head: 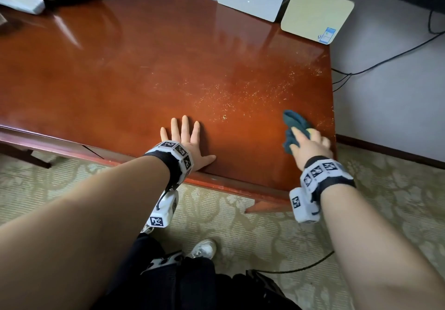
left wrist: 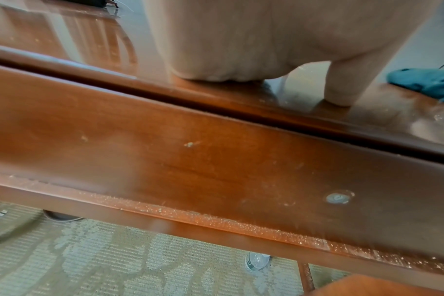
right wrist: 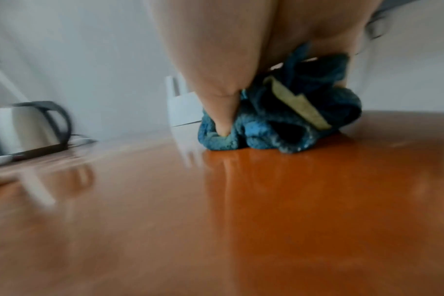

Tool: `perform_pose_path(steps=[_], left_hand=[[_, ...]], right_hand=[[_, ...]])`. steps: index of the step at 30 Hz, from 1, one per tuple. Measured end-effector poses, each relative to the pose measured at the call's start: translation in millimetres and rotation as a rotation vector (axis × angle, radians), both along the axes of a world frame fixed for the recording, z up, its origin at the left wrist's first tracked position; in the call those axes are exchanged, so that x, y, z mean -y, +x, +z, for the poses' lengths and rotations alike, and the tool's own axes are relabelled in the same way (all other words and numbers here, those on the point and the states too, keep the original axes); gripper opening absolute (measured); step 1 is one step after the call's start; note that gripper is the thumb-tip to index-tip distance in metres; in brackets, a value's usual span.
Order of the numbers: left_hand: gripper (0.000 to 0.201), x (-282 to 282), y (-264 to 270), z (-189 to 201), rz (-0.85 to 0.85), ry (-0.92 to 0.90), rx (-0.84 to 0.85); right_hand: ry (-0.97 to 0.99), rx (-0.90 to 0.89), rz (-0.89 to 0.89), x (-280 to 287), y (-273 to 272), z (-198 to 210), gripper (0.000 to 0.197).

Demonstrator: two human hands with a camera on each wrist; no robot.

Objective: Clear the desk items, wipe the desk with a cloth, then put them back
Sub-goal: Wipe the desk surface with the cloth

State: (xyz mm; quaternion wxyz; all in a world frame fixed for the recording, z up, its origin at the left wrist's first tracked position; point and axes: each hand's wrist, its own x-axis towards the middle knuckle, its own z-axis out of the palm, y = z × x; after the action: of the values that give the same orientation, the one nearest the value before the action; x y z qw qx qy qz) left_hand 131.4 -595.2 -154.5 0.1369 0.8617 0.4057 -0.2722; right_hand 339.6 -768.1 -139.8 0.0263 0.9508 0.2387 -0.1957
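Right hand [head: 310, 146] grip clamped on crumpled teal cloth [head: 292, 123] at glossy red-brown wooden counter's [head: 120, 81] 4 o'clock corner; left hand [head: 186, 141] flat, fingers spread, at 6 o'clock edge.

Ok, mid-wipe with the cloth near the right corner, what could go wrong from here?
The crumbs lie close to the desk edge, so the right hand sweeping the cloth outward would likely drop them on the carpet. The left hand lies flat on the desk and may leave an unwiped patch.
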Motion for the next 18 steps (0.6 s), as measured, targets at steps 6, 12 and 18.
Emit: perform_pose_path(steps=[6,12,18], left_hand=[[0.099,0.0,-0.5,-0.5,-0.013,0.014,0.007],[0.098,-0.9,-2.8,0.7,-0.024,0.001,0.016],[0.099,-9.0,-4.4,11.3,-0.105,0.034,0.017]], right_hand=[[0.277,-0.085,-0.099,4.9,0.9,23.6,0.046],[0.412,-0.288,0.058,-36.8,-49.3,21.4,0.042],[0.388,0.048,0.061,-38.6,-59.9,24.9,0.061]])
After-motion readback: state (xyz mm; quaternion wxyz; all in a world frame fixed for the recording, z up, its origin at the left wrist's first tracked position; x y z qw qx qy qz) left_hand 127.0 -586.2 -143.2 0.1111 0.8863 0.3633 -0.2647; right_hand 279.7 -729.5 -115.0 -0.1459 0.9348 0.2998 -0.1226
